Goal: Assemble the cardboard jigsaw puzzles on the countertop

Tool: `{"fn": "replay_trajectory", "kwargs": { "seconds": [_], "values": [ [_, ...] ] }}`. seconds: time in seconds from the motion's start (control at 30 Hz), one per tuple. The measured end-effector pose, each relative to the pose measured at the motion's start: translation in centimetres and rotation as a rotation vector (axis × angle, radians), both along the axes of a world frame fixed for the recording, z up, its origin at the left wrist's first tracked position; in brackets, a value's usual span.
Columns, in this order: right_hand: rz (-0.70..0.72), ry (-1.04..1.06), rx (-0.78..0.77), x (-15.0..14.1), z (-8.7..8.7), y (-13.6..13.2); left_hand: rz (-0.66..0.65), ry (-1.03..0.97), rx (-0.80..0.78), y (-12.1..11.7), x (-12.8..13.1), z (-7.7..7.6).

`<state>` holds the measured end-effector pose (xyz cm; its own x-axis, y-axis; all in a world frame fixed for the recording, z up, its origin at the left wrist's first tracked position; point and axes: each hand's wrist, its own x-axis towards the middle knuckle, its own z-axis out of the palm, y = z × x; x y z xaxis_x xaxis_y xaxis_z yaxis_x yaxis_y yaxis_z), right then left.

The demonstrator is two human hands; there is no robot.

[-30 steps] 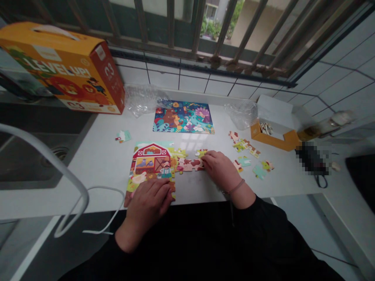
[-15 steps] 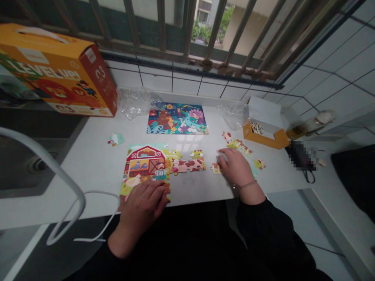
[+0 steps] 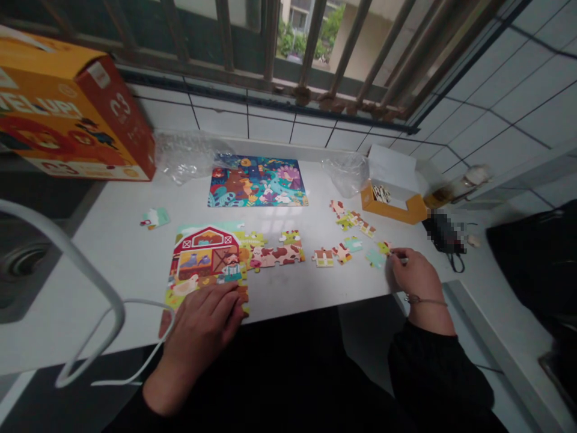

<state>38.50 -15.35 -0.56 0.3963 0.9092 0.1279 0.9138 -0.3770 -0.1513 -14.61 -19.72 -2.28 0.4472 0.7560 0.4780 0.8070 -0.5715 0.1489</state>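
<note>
A part-built farm puzzle (image 3: 211,261) with a red barn lies near the front edge of the white counter (image 3: 112,258). My left hand (image 3: 202,328) rests flat on its lower corner, fingers spread. Far to the right, my right hand (image 3: 412,275) has its fingers curled at a small loose piece (image 3: 384,247) near the counter's edge. Several loose pieces (image 3: 342,252) lie between the puzzle and that hand. A single loose piece (image 3: 154,218) lies to the left.
A finished colourful puzzle (image 3: 258,181) lies further back. An orange puzzle box (image 3: 67,114) stands at the far left, a small open orange box (image 3: 392,204) at the right. Clear plastic bags (image 3: 180,153) sit by the tiled wall. A white cable (image 3: 90,282) arcs at the left.
My right hand left the puzzle's right end and moved right across the loose pieces to the far one near the edge. My left hand stayed on the puzzle's corner. The view turned right.
</note>
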Motion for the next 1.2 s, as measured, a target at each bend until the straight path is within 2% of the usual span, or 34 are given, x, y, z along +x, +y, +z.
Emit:
{"fn": "replay_trajectory", "kwargs": {
  "seconds": [0.17, 0.37, 0.63, 0.8, 0.93, 1.0, 1.07, 1.13, 1.2],
  "values": [
    [0.012, 0.015, 0.008, 0.6, -0.2, -0.4, -0.035, -0.024, 0.018, 0.3, 0.2, 0.3],
    [0.069, 0.003, 0.026, -0.2, -0.1, 0.0, -0.022, -0.035, 0.009, 0.3, 0.3, 0.1],
    [0.303, 0.009, -0.084, -0.9, -1.6, 0.3, 0.030, -0.005, -0.073, -0.6, 0.5, 0.4],
    [0.304, 0.006, -0.131, -0.5, -1.7, 0.5, 0.039, -0.015, -0.087, -0.7, 0.6, 0.6],
    [0.311, -0.016, -0.115, -1.1, -0.8, 0.6, 0.032, -0.024, -0.101, -0.7, 0.5, 0.5],
    [0.303, -0.048, -0.035, -3.2, 0.2, 1.3, 0.034, -0.023, -0.109, -0.7, 0.5, 0.4],
    [0.291, -0.055, 0.077, -7.3, 1.9, 2.6, 0.040, -0.023, -0.112, -0.8, 0.5, 0.4],
    [0.405, 0.019, 0.151, -13.3, 3.9, 4.2, 0.041, -0.021, -0.115, -0.8, 0.5, 0.3],
    [0.604, 0.128, 0.166, -20.7, 5.7, 5.6, 0.041, -0.022, -0.116, -0.9, 0.5, 0.2]
  ]
}}
